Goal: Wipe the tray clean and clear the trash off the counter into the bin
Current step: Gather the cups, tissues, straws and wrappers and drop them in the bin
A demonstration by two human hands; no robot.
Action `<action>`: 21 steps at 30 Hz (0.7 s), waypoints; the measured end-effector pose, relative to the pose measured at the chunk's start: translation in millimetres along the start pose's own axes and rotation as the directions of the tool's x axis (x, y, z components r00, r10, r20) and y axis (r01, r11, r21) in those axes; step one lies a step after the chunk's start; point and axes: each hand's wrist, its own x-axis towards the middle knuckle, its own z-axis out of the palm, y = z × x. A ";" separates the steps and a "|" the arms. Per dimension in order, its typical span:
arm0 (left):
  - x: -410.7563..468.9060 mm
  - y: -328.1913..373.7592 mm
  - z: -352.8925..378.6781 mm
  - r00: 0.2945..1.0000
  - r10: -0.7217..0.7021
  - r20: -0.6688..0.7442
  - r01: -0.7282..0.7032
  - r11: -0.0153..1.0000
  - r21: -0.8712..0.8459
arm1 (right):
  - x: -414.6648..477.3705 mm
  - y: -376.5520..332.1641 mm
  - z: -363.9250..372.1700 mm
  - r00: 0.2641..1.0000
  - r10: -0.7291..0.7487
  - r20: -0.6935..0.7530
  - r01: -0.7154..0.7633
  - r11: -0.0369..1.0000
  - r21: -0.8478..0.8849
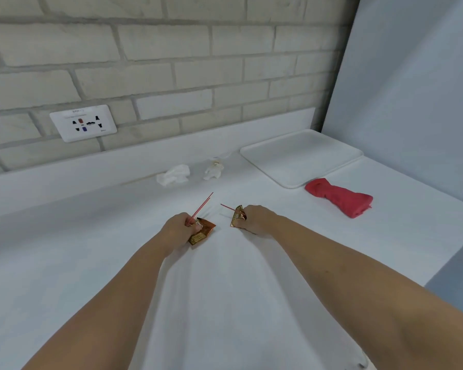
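My left hand (178,227) grips thin red sticks (202,208) that point up and away, together with a brown-gold wrapper (202,233) lying under its fingers on the white counter (91,263). My right hand (255,218) pinches a second gold wrapper (238,216); a short red stick (227,207) pokes out to its left. A white tray (300,157) lies at the back right with nothing visible on it. A rolled red cloth (340,197) lies just in front of the tray. Two crumpled white tissues (173,175) (213,170) sit near the backsplash. No bin is in view.
A brick wall with a white socket plate (83,123) rises behind the counter. A pale panel (412,84) closes off the right side. The counter's right edge drops away at the lower right.
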 end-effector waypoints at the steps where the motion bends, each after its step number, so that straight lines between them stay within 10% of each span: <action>1: -5.6 3.2 7.1 1.000 0.001 0.000 -0.001 1.000 0.011 | -10.5 6.6 -0.6 1.000 0.015 0.012 -0.015 1.000 0.018; 21: -156.1 135.3 249.2 0.933 0.312 0.179 -0.339 0.929 0.145 | -258.9 246.4 -28.3 0.969 0.186 0.162 -0.241 0.848 0.471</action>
